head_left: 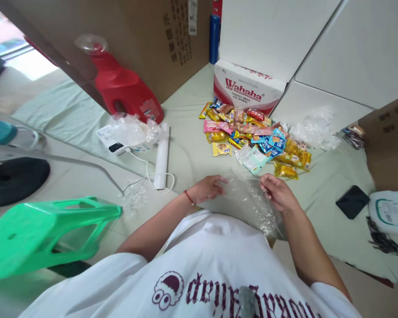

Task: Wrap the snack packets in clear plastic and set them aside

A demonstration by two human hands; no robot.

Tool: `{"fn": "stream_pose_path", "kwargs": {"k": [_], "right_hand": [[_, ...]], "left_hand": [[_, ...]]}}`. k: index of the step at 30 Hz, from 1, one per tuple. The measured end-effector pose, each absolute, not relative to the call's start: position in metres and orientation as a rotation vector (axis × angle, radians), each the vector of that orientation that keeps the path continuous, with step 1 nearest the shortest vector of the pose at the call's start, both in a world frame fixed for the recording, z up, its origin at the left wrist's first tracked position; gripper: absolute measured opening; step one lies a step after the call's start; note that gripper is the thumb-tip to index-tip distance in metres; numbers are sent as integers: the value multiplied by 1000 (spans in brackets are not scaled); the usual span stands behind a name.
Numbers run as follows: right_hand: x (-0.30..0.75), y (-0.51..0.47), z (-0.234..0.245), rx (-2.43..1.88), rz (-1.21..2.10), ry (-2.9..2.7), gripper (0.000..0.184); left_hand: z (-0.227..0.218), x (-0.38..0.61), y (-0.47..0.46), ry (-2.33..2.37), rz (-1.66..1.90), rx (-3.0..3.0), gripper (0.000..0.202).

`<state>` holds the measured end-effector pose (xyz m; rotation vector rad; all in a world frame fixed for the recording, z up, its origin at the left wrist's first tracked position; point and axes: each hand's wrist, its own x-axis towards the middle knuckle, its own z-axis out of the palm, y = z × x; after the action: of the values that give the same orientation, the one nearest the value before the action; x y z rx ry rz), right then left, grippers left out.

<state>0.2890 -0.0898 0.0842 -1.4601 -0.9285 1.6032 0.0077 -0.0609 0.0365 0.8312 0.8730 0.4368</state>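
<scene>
A clear plastic bag [248,196] is stretched between my two hands, close in front of my shirt. My right hand [276,191] pinches its upper right edge between thumb and fingers. At the other side, my left hand [208,189] has its fingers closed on the bag's left edge, with the index finger pointing forward; the exact grip is slightly blurred. Just beyond the bag lies a pile of wrapped snacks [245,128] in yellow, pink, blue and red packets. A pale green and white packet [252,159] and a yellow packet [221,149] lie at its near edge.
A Wahaha carton [248,88] stands behind the snacks, with crumpled clear plastic [318,128] to its right. Leftward are a red jug [126,84], a white roll [162,157], a cabled white device [114,140] and a green stool [53,229]. A black square item [352,202] lies right.
</scene>
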Motion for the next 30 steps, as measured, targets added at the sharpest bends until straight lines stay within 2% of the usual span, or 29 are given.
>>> {"fn": "stream_pose_path", "kwargs": {"k": [4,8,11,14,16,17,19,21,22,25,27,30], "right_hand": [[325,-64,75,-1586,1568,-1032,53],[338,-31,62,-1737,1476,-1260,42],[338,-10,58,-1757,1363,-1514,31],[333,4,60,-1747,1244,-1717,23],[329,10,64,-1741,1189,-1802,19],[326,12,65,-1736,1163,-1837,18],[320,16,68,-1737,1122,-1896,16],[316,17,69,-1749,1093,-1932,17],[315,18,69,-1753,1085,-1948,18],[320,20,66,-1755,1071,-1978,23],[327,23,61,-1745,1072,-1982,26],[337,31,53,-1765,1072,-1939,27]], "left_hand": [[28,-26,-65,997,369,835,61],[23,-40,-77,1287,491,911,65],[42,-43,-90,1685,772,1247,59],[82,-30,-109,2017,1212,1761,38],[108,-5,-122,1801,1471,2140,28],[117,12,-127,1507,1509,2341,25],[124,52,-129,849,1273,2660,20],[115,92,-120,497,890,2915,23],[106,108,-113,494,685,2973,27],[82,129,-86,889,143,2862,39],[74,121,-73,1139,6,2702,44],[72,95,-62,1384,3,2469,45]]}}
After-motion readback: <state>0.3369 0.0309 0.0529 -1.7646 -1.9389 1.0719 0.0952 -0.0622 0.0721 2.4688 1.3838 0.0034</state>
